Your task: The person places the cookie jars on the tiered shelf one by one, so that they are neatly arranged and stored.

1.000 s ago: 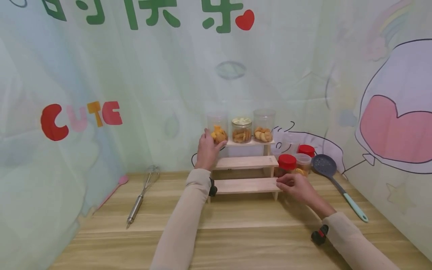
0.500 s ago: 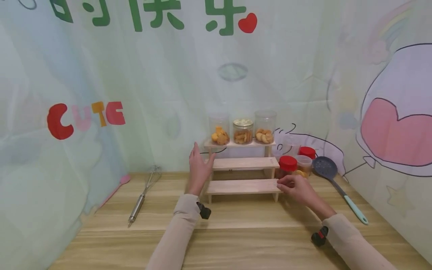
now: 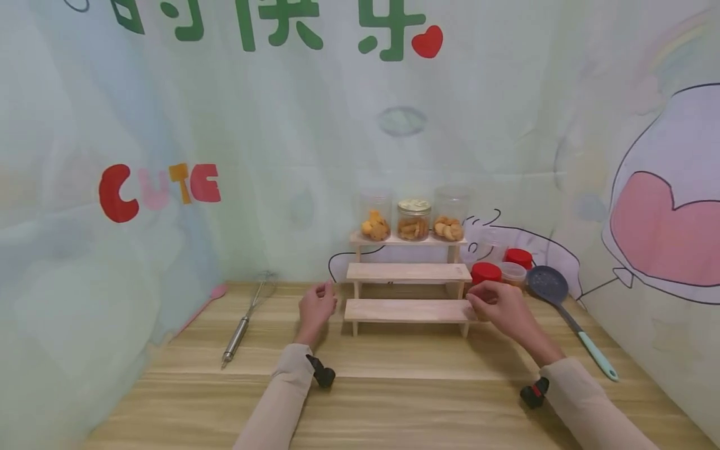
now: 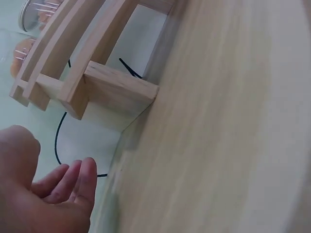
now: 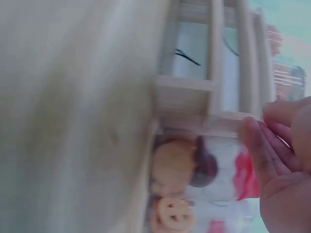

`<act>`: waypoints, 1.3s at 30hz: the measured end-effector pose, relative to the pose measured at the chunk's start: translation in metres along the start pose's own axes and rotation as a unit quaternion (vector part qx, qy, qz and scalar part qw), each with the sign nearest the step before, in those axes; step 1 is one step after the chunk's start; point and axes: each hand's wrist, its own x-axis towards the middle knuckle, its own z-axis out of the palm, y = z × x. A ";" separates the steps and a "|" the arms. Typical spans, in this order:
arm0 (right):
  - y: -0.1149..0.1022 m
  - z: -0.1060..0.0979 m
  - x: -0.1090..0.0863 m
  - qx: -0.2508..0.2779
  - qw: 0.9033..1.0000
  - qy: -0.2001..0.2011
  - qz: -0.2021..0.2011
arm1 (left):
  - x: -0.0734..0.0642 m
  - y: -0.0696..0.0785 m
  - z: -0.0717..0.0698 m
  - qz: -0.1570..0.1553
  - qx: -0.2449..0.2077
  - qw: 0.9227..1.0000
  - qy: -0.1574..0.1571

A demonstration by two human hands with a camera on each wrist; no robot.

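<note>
A three-tier wooden display rack (image 3: 407, 309) stands on the table. On its top tier are a clear jar of yellow and brown cookies (image 3: 375, 228), a gold-lidded jar of biscuits (image 3: 414, 225) and a clear jar of round cookies (image 3: 449, 229). My left hand (image 3: 317, 309), empty with loosely bent fingers, is left of the rack; the left wrist view shows it apart from the tiers. At the rack's right end is my right hand (image 3: 504, 312), its thumb and fingertips close together by the lower tier's edge, nothing visible between them.
Right of the rack, several jars stand partly behind my right hand, including two red-lidded jars (image 3: 486, 272). A slotted spatula (image 3: 574, 315) lies farther right. A whisk (image 3: 242, 331) and a pink spoon (image 3: 199, 306) lie at the left. Printed cloth (image 3: 292, 144) hangs behind.
My left hand has let go of the left jar on the top tier, dropping down and left away from the rack. My right hand has risen slightly at the lower tier's end.
</note>
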 end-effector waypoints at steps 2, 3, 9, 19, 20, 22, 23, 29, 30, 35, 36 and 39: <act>-0.006 -0.002 0.006 0.011 1.000 0.023 -0.013 | -0.005 -0.001 -0.003 -0.010 -0.013 1.000 0.000; -0.008 -0.003 0.009 0.013 0.999 0.036 -0.017 | -0.007 -0.001 -0.004 -0.013 -0.022 1.000 -0.003; -0.008 -0.018 0.021 -0.003 0.996 0.091 0.025 | -0.022 0.001 0.005 -0.035 -0.044 0.997 -0.049; -0.004 -0.019 0.027 -0.028 0.995 0.050 0.079 | -0.028 -0.002 0.012 -0.010 -0.063 0.997 -0.053; -0.003 -0.018 0.027 -0.030 0.995 0.050 0.077 | -0.028 -0.002 0.012 -0.012 -0.068 0.996 -0.054; -0.001 -0.016 0.026 -0.034 0.995 0.053 0.076 | -0.027 -0.003 0.012 -0.014 -0.075 0.996 -0.053; 0.000 -0.015 0.026 -0.036 0.995 0.056 0.074 | -0.027 -0.003 0.012 -0.013 -0.075 0.996 -0.052; 0.004 -0.008 0.027 -0.042 0.994 0.071 0.071 | -0.026 -0.004 0.012 -0.023 -0.073 0.996 -0.049; 0.004 -0.007 0.027 -0.041 0.994 0.073 0.073 | -0.026 -0.004 0.012 -0.025 -0.072 0.996 -0.050; 0.005 -0.002 0.026 -0.040 0.992 0.088 0.076 | -0.026 -0.004 0.011 -0.032 -0.071 0.995 -0.054; 0.006 -0.002 0.026 -0.037 0.992 0.091 0.079 | -0.026 -0.004 0.011 -0.033 -0.072 0.995 -0.054; 0.006 -0.001 0.025 -0.029 0.991 0.101 0.088 | -0.025 -0.005 0.012 -0.034 -0.071 0.996 -0.052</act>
